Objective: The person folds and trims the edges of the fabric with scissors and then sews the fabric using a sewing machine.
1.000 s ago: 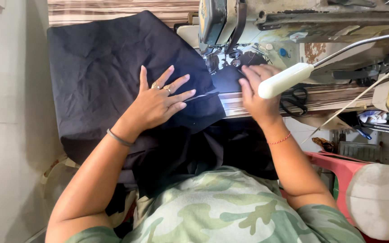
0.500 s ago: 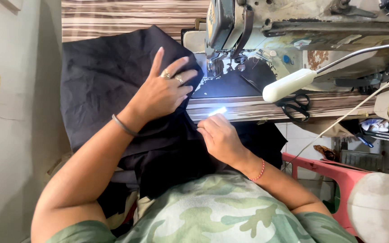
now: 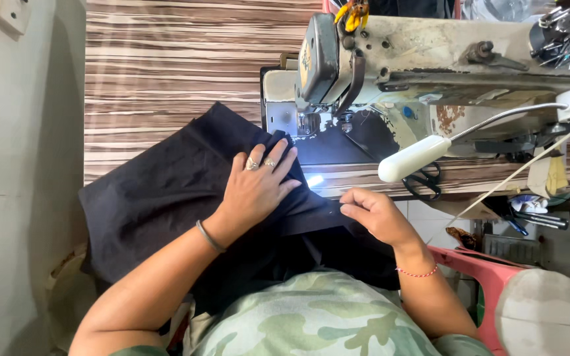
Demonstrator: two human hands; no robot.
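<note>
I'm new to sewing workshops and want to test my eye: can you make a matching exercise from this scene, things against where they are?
Things:
1. left hand
2. right hand
3. scissors
4. lamp head

Places:
A. under the white lamp, on the table edge
B. flat on the black fabric
C. pinching the fabric's edge near the table front
D. on a thin arm below the sewing machine

Pairs: 1-B, 2-C, 3-A, 4-D

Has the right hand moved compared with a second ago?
Yes. The right hand has drawn back from the sewing machine toward the person, now pinching the black cloth edge.
</note>
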